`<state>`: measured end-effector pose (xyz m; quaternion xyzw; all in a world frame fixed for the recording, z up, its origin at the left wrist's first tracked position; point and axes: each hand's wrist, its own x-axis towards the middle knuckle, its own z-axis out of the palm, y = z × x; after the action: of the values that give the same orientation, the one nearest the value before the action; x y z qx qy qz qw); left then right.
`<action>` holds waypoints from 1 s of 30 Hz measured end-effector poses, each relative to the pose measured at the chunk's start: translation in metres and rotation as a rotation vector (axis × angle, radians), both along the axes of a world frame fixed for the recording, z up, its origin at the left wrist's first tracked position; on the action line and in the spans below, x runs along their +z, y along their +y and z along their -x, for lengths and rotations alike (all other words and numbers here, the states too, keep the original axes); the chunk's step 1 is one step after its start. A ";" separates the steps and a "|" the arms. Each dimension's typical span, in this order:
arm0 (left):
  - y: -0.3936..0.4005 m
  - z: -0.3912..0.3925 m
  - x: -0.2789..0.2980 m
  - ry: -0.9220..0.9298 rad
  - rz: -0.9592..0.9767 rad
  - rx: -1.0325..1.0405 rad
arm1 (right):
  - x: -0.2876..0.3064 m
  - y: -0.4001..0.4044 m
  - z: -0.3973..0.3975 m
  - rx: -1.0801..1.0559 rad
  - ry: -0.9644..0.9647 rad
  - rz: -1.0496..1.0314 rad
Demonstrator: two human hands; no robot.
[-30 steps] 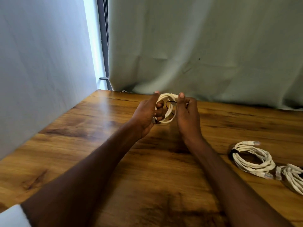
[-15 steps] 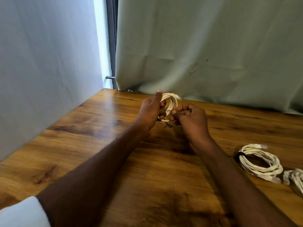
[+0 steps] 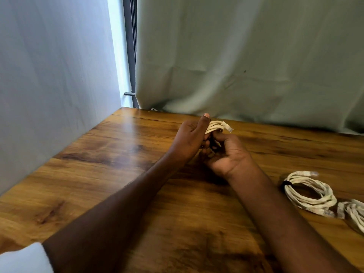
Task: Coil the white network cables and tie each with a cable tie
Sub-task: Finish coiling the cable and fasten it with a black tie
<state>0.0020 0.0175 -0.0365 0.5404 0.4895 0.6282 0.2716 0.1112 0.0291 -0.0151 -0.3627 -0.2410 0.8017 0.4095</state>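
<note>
Here, both hands raised above the table (image 3: pixel 118 174), left hand (image 3: pixel 190 141) and right hand (image 3: pixel 228 152) gripping one coiled white cable (image 3: pixel 216 126).

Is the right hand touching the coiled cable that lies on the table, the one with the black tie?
Apart. The head view shows the right hand up at the held cable, with bare table between its wrist and the tied coil.

A coiled white cable (image 3: pixel 215 126) sits gripped between both hands above the table — two more coils (image 3: pixel 309 194) lie right.
</note>
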 end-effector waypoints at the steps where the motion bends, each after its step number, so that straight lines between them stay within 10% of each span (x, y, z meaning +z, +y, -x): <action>1: 0.001 0.000 -0.001 -0.006 0.023 -0.007 | 0.000 -0.001 0.000 0.008 0.036 0.006; 11: 0.004 0.011 0.000 -0.044 0.077 -0.019 | -0.003 -0.010 0.007 -0.023 0.020 0.012; 30: 0.013 0.065 -0.005 -0.184 -0.059 0.152 | 0.004 -0.014 0.008 -0.418 -0.409 -0.781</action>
<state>-0.0629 0.0308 -0.0411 0.4497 0.4834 0.7080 0.2508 0.1032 0.0149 -0.0107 -0.3724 -0.5214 0.4643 0.6115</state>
